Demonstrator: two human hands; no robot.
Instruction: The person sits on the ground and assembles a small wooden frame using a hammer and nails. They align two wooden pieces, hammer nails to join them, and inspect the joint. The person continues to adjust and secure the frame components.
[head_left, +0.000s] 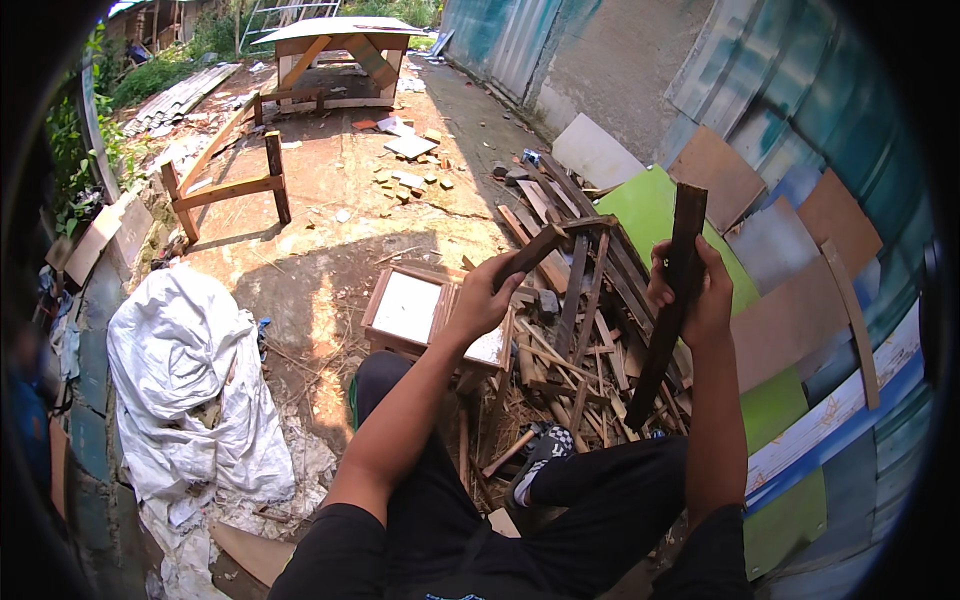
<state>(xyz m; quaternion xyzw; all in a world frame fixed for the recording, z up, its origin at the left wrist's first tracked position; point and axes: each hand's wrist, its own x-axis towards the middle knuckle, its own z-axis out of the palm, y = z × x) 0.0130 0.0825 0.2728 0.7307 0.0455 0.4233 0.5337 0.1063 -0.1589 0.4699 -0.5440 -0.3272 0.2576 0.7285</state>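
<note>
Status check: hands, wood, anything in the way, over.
Left hand shut on short dark wooden piece. Right hand shut on long dark wooden slat, near upright. Scrap-wood pile directly below.

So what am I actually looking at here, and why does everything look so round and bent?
This is one picture, taken by a wide fisheye camera worn on a person's head and looking down at their own hands. That lens bends straight edges near the rim. There is no machine: the two forearms coming up from the bottom belong to the wearer, who sits in dark clothes with a shoe showing below.

The left hand grips a short dark piece of wood. The right hand holds a long dark plank nearly upright.

On the ground ahead lie a heap of wood scraps, a small wooden frame with a white panel, a crumpled white sheet to the left, and coloured boards leaning against a metal wall on the right.
</note>
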